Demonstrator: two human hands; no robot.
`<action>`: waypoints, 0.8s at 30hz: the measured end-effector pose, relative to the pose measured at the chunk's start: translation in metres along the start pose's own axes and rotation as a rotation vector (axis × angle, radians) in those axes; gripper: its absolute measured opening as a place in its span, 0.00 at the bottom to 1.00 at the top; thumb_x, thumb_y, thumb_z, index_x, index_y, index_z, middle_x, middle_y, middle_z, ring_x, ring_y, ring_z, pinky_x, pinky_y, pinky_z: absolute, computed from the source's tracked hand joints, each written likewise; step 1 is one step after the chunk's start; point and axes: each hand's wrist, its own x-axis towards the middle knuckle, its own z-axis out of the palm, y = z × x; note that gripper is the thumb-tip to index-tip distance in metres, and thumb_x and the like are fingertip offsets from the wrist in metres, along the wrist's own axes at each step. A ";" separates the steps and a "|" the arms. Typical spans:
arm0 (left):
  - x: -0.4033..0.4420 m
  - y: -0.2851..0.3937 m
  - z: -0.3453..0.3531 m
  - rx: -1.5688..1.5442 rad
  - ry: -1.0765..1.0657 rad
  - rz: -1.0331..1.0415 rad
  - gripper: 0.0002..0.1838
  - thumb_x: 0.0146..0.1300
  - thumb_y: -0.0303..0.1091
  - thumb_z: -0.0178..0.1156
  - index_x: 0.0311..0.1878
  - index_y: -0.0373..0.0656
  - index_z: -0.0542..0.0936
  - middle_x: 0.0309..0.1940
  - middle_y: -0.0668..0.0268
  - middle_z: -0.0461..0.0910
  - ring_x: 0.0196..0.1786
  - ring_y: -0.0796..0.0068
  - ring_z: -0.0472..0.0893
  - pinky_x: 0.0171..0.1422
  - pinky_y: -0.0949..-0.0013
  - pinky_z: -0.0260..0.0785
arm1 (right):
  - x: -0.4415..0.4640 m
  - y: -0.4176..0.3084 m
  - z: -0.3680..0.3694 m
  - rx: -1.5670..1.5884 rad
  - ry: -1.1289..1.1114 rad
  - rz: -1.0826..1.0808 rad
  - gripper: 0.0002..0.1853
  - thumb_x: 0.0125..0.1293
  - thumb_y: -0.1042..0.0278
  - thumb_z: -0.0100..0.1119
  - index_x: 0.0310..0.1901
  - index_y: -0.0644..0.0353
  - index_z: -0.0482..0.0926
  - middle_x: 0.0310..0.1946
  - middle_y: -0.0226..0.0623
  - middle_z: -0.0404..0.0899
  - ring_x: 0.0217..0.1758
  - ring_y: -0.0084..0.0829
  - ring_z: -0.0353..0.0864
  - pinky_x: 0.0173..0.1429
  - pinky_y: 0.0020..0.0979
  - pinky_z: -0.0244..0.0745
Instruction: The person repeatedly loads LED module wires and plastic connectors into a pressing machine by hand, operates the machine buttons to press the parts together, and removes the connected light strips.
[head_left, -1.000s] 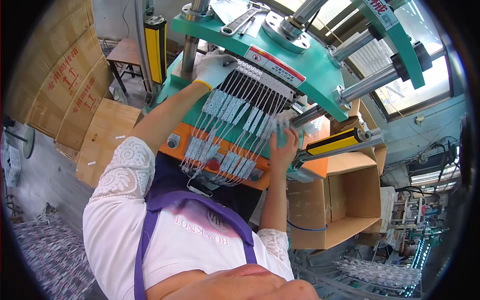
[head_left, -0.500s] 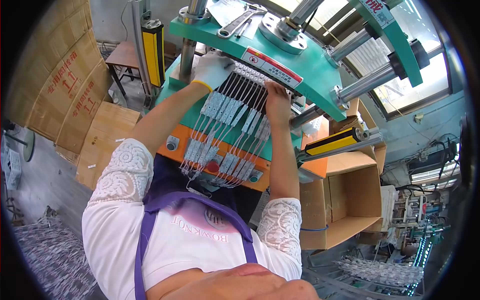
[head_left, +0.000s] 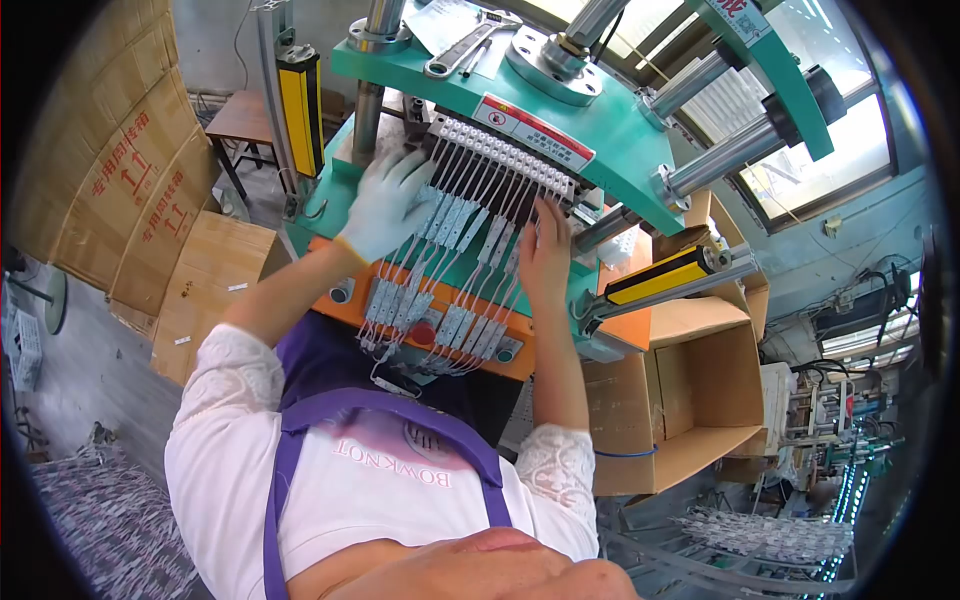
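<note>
A row of white connector pieces with round holes [head_left: 505, 155] lies along the front of the green press [head_left: 460, 90]. White wires run down from it to several rows of pale module strips [head_left: 455, 225], which hang over the orange front panel. My left hand [head_left: 385, 205], in a white glove with a yellow cuff, is over the left wires and modules, fingers spread and holding nothing visible. My bare right hand [head_left: 545, 250] is at the right-hand wires, just below the row's right end, with its fingers stretched out and slightly apart.
A wrench [head_left: 465, 48] lies on the press's upper plate. Yellow-black guard bars stand at the left [head_left: 300, 115] and right [head_left: 660, 280]. An open cardboard box [head_left: 700, 400] is at the right, and cardboard sheets [head_left: 130, 170] are at the left.
My left hand has moved from the row's left end down and left, and its fingers have spread. My right hand went up to the row's right end, then came slightly down; the row is now more exposed.
</note>
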 end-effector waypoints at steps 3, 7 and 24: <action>-0.068 -0.015 -0.052 -0.109 -0.317 0.082 0.40 0.50 0.42 0.71 0.66 0.37 0.71 0.64 0.52 0.72 0.70 0.46 0.68 0.76 0.47 0.56 | -0.086 -0.015 -0.044 0.102 -0.326 0.184 0.28 0.65 0.73 0.60 0.68 0.61 0.67 0.66 0.52 0.69 0.67 0.55 0.67 0.71 0.48 0.64; -0.095 -0.036 -0.092 -0.106 -0.465 0.220 0.36 0.43 0.37 0.72 0.60 0.39 0.76 0.60 0.56 0.76 0.66 0.52 0.72 0.76 0.47 0.58 | -0.148 -0.030 -0.074 -0.017 -0.644 0.288 0.41 0.56 0.77 0.64 0.73 0.57 0.60 0.74 0.46 0.59 0.77 0.52 0.56 0.76 0.48 0.57; -0.062 -0.007 -0.015 -1.458 0.074 -0.838 0.40 0.70 0.30 0.59 0.80 0.41 0.49 0.77 0.54 0.58 0.76 0.59 0.64 0.78 0.60 0.57 | -0.131 0.105 -0.105 0.384 0.665 0.805 0.17 0.76 0.72 0.50 0.63 0.68 0.72 0.55 0.42 0.78 0.55 0.31 0.79 0.59 0.33 0.75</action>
